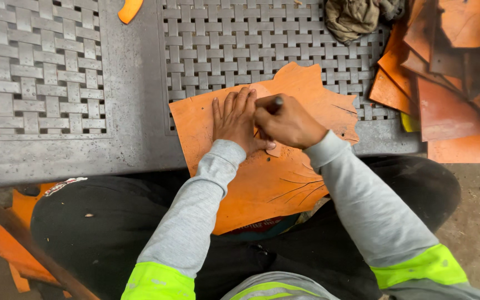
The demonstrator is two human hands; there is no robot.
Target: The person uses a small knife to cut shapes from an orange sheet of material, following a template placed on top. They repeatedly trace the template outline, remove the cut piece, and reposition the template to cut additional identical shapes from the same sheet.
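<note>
This looks like a small leather workshop, rough and informal. The counter (134, 111) is a grey plastic top moulded in a basket-weave pattern, dusty and scuffed. A big orange leather sheet (262, 178) with ragged edges and scratched lines lies across it and over the person's lap. More orange and brown leather pieces (445, 72) are stacked in a loose heap at the right, and further offcuts (15, 244) lie on the bare, gritty concrete floor (479, 222). A crumpled rag (351, 18) sits at the counter's far edge.
</note>
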